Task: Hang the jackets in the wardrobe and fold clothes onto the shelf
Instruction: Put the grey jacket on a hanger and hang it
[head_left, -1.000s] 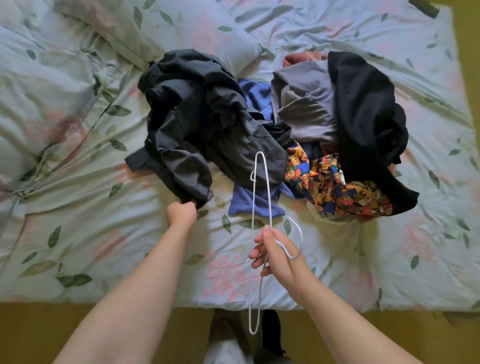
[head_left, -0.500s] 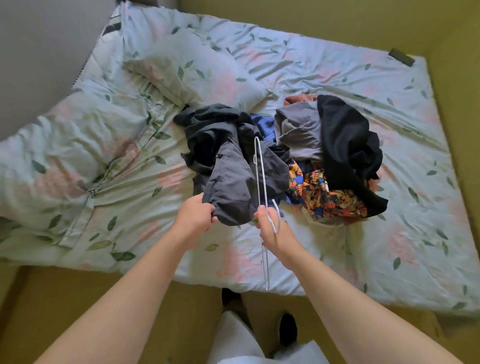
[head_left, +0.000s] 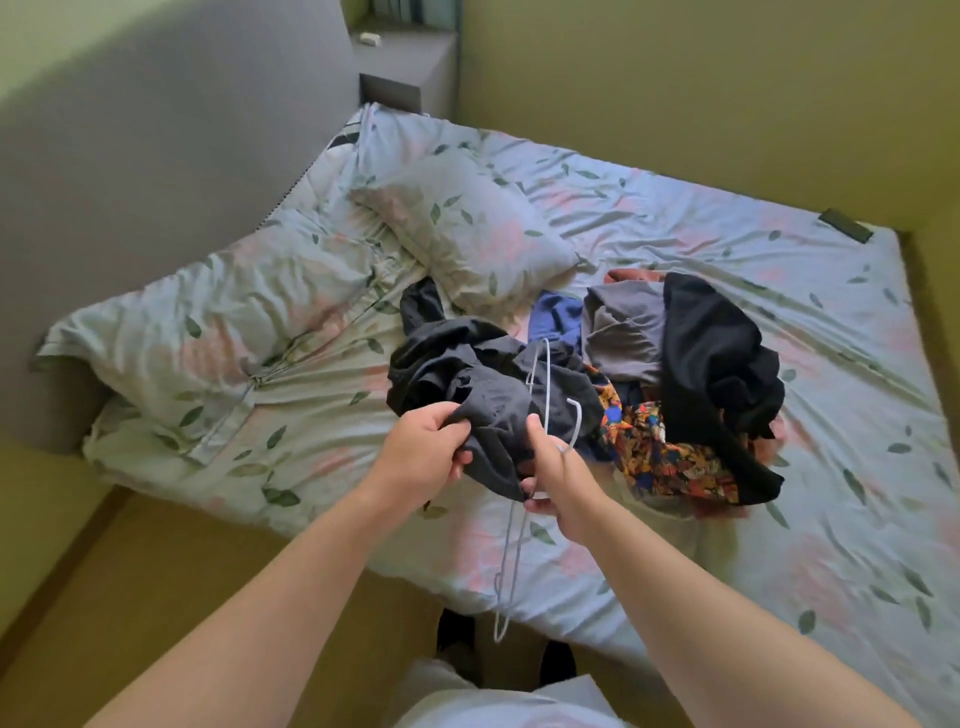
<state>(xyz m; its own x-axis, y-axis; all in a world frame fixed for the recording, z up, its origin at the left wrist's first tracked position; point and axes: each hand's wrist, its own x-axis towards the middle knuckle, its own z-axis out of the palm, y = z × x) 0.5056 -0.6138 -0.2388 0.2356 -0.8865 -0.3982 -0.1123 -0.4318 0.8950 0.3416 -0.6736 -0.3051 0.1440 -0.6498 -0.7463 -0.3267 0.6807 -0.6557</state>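
My left grip (head_left: 423, 457) is closing tightly round a bunched fold of the jacket (head_left: 498, 395), thumb on top and fingers curled beneath the cloth. My right grip (head_left: 556, 478) is pinching the hanger (head_left: 547, 384) near its neck, fingers narrow around the thin stem and brushing the jacket's lower edge. The hanger is slim, white and smooth. One arm is pointing up across the jacket, the other is hanging down past the bed's edge, and the hook is curving out just right of my thumb.

The jacket is dark grey, matte and soft. It is crumpled into deep folds, lifted at my end and trailing back onto the bed (head_left: 779, 519). Just beside it, the rest of the pile is lying in a heap: a blue piece (head_left: 556, 317), a smooth grey top (head_left: 623, 332), a heavy black garment (head_left: 717, 353) draping over the right side, and a shirt (head_left: 654, 452) with a busy orange and blue print.

The bed's sheet is pale, wrinkled and printed with leaves and pink blooms. A matching pillow (head_left: 467, 228) is lying behind the pile, and a padded grey headboard (head_left: 156, 156) is standing to the left.
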